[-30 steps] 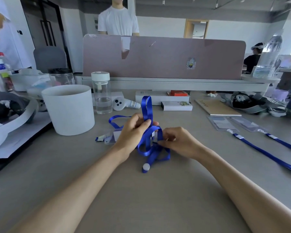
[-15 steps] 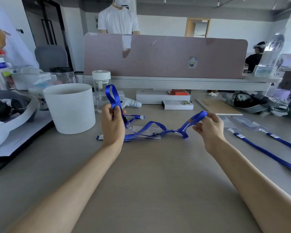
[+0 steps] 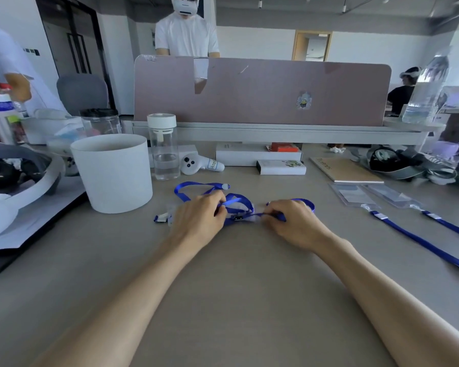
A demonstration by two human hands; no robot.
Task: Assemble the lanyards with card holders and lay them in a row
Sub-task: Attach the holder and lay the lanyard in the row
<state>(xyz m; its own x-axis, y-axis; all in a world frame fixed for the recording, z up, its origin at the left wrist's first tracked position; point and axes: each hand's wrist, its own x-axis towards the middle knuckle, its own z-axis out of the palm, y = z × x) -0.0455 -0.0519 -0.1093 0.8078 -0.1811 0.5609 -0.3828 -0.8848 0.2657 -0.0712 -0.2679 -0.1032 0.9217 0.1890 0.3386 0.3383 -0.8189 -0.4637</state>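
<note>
A blue lanyard [image 3: 239,201] lies looped on the grey desk [image 3: 223,300] in front of me. My left hand [image 3: 196,221] pinches its strap on the left. My right hand [image 3: 294,221] pinches the strap on the right, close to the small dark clip [image 3: 237,218]. A clear card holder [image 3: 245,207] lies under the loops between my hands, partly hidden. At the right, two finished lanyards [image 3: 419,238] with clear card holders [image 3: 351,194] lie side by side.
A white round tub [image 3: 114,172] stands left of my hands, with a clear water bottle [image 3: 163,148] and a white controller [image 3: 199,164] behind. Boxes [image 3: 257,154] and a brown notebook [image 3: 345,169] sit along the pink divider [image 3: 260,91]. A headset [image 3: 16,181] rests far left. People stand behind the divider.
Both hands have come down from the raised, stretched-out hold and closed in toward each other. The lanyard now rests on the desk in loops between them.
</note>
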